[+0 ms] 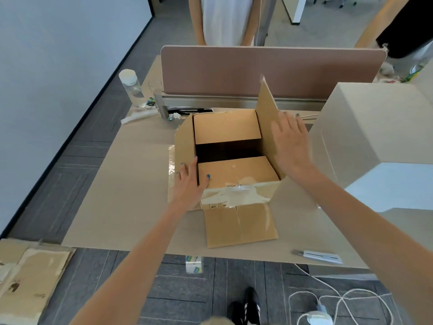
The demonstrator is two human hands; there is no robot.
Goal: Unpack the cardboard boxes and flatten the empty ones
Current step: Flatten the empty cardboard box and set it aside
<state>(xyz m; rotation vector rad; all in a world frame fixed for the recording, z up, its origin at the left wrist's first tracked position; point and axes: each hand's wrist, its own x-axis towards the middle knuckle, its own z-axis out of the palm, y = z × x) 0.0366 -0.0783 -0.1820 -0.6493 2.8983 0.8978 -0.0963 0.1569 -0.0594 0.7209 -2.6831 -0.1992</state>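
Pale wood counter (131, 207) carries the open cardboard box (234, 172) at its centre. At the box's 8 o'clock corner the left hand (189, 184) presses down, fingers (193, 165) straight and splayed, gripping nothing; at 3 o'clock the right hand (293, 144) lies flat, fingers straight, against the upright side flap (267, 106).

Wide bare desk (126, 188) left of the cardboard box (236, 170), easy passage there. Right side's tight: raised flap (267, 106), then the big white box (375, 127) just beside. Far edge blocked by the divider panel (269, 69).
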